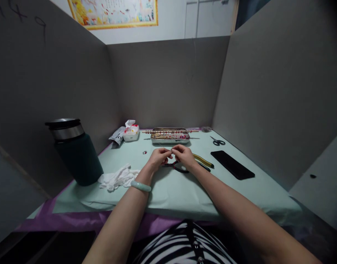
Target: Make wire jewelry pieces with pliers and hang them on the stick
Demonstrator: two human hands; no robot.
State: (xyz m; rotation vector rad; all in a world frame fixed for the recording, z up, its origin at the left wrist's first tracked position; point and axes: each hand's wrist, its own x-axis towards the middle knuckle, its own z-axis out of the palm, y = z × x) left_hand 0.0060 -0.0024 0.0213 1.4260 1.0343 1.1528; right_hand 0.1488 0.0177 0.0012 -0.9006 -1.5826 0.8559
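Observation:
Both hands meet above the middle of the table, fingertips together. My left hand [159, 158] is pinched closed, with a pale green bangle [141, 186] on its wrist. My right hand [183, 154] is pinched closed as well, its fingertips touching the left ones. Whatever lies between them is too small to make out. Under the hands are dark-handled pliers [180, 169] and a tool with yellow handles [203, 161]. Beyond them, a metal tray [170, 141] holds small red and gold pieces, and a beaded rod [194, 131] lies across it.
A dark green bottle [79, 159] stands at the left beside crumpled white cloth [120, 178]. A tissue pack [131, 132] is at the back left. Scissors [218, 142] and a black flat object [232, 165] lie at the right. Grey panels enclose the table.

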